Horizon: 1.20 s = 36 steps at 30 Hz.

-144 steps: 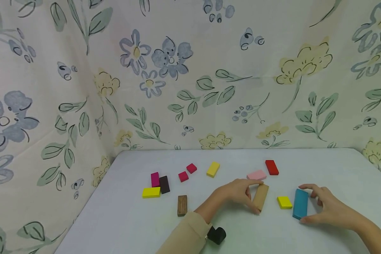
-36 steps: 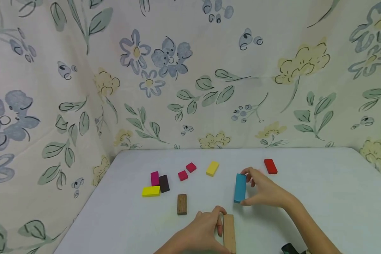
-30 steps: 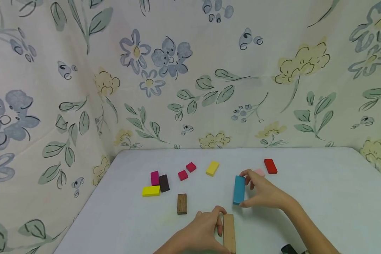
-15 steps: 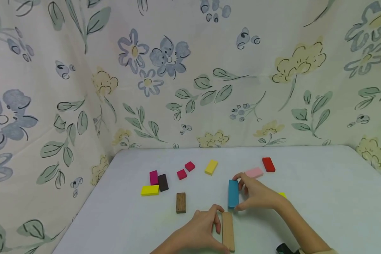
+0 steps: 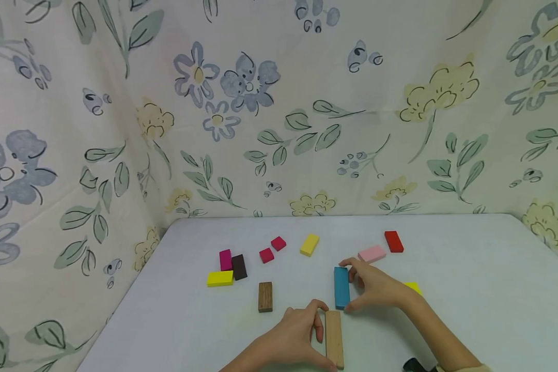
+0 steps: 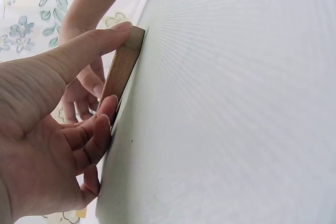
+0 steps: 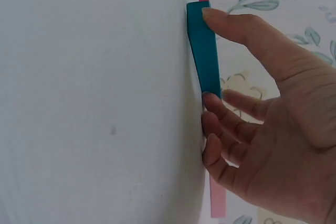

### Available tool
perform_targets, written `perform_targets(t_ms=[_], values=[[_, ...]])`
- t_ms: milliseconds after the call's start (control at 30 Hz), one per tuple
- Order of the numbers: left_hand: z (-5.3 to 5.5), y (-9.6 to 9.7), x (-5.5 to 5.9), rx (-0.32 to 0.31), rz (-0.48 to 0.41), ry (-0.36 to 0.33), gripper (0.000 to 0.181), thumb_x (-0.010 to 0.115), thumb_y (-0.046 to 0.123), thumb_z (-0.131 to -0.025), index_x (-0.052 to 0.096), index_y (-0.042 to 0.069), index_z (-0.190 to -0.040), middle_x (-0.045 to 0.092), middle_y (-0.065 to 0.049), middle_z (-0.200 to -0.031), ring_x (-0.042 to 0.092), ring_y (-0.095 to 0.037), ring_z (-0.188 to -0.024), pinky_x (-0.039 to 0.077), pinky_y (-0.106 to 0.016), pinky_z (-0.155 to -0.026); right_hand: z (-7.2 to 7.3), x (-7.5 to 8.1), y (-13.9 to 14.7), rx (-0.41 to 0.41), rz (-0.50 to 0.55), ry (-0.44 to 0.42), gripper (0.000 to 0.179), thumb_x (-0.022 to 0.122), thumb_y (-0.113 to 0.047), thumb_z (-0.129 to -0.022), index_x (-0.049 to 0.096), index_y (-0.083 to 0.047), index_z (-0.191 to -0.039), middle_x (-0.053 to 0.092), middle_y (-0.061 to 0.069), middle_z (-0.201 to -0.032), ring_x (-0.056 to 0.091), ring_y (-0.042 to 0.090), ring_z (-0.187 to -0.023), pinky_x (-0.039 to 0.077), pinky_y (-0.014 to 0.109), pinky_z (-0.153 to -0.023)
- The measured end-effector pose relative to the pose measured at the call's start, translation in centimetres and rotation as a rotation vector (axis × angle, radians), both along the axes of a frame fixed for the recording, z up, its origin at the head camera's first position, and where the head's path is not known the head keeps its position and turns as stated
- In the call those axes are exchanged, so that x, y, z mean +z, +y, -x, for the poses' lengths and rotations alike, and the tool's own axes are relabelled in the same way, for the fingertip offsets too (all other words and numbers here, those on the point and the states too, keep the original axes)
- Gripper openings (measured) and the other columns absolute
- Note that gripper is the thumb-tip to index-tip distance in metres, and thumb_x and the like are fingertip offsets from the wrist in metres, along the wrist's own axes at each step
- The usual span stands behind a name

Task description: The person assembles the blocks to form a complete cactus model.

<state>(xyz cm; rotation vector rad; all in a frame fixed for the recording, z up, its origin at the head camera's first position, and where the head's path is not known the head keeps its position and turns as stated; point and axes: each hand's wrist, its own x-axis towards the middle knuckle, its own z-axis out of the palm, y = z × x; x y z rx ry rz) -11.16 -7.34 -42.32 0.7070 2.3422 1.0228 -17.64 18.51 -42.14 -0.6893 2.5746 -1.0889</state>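
In the head view my left hand (image 5: pixel 295 333) grips a plain light-wood block (image 5: pixel 334 339) by its two ends, thumb at the near end and index finger at the far end. The left wrist view shows that wood block (image 6: pixel 123 66) low against the white table. Just beyond it, my right hand (image 5: pixel 376 287) pinches a blue block (image 5: pixel 341 288) lengthwise between thumb and fingers. In the right wrist view the blue block (image 7: pixel 205 51) lies along the table surface, close to the wood block's end. A pink block (image 5: pixel 372 253) lies just past the right fingertips.
On the white table (image 5: pixel 176 330) lie a dark-striped brown block (image 5: pixel 265 297), a yellow block (image 5: pixel 309 245), a red block (image 5: pixel 393 241) and two small crimson cubes (image 5: pixel 266 255). Magenta (image 5: pixel 225 260), dark brown (image 5: pixel 239 267) and yellow (image 5: pixel 220 278) blocks cluster left. The right forearm partly hides another yellow block (image 5: pixel 414 287).
Both hands have brought their blocks toward the table's middle: the wood block came left and nearer, the blue one left. Lately the blue block slid nearer to the wood block, while the left hand stayed put.
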Motion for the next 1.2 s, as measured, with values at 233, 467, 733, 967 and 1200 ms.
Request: perform_targets(t_ms=[233,467,733,967,1200], values=[[0.1,-0.1,-0.1,0.015,-0.017,-0.039,0.074,0.094,0.027,-0.081,0.049,0.018,-0.139,0.059,0.017,-0.084,0.05,-0.003,-0.07,0.039,-0.028,-0.081,0.2,-0.2,0.6,-0.018,0.03,-0.059,0.087,0.095,-0.021,-0.078,0.047,0.003,-0.145,0.061,0.002,-0.106,0.053,0.022,-0.099,0.051,0.022,-0.078],[0.3,-0.2,-0.2,0.054,-0.071,-0.139,0.074,0.093,0.024,-0.083,0.047,0.017,-0.14,0.058,0.011,-0.086,0.051,-0.005,-0.069,0.044,-0.014,-0.061,0.3,-0.2,1.1,-0.041,0.068,-0.118,0.082,0.094,-0.016,-0.078,0.049,0.006,-0.142,0.063,0.004,-0.108,0.055,0.023,-0.098,0.053,0.022,-0.079],[0.4,-0.5,-0.4,0.023,-0.086,-0.124,0.07,0.092,0.021,-0.083,0.048,0.016,-0.138,0.058,0.013,-0.086,0.05,-0.003,-0.066,0.043,-0.013,-0.06,0.5,-0.1,1.1,-0.026,0.081,-0.135,0.075,0.094,-0.013,-0.078,0.052,0.005,-0.138,0.062,0.005,-0.109,0.055,0.023,-0.1,0.054,0.023,-0.081],[0.3,-0.6,-0.2,0.011,-0.075,-0.134,0.068,0.091,0.024,-0.086,0.047,0.015,-0.138,0.058,0.012,-0.087,0.05,-0.002,-0.069,0.043,-0.013,-0.061,0.3,-0.2,0.7,-0.015,0.077,-0.109,0.075,0.094,-0.014,-0.078,0.054,0.001,-0.14,0.06,0.004,-0.105,0.053,0.022,-0.097,0.051,0.021,-0.077],[0.2,-0.5,-0.1,0.029,-0.078,-0.125,0.068,0.091,0.02,-0.085,0.048,0.017,-0.137,0.057,0.012,-0.086,0.05,-0.003,-0.069,0.043,-0.014,-0.06,0.0,-0.1,0.2,-0.026,0.055,-0.064,0.078,0.095,-0.017,-0.077,0.055,-0.002,-0.143,0.059,0.004,-0.104,0.051,0.022,-0.095,0.05,0.022,-0.073]])
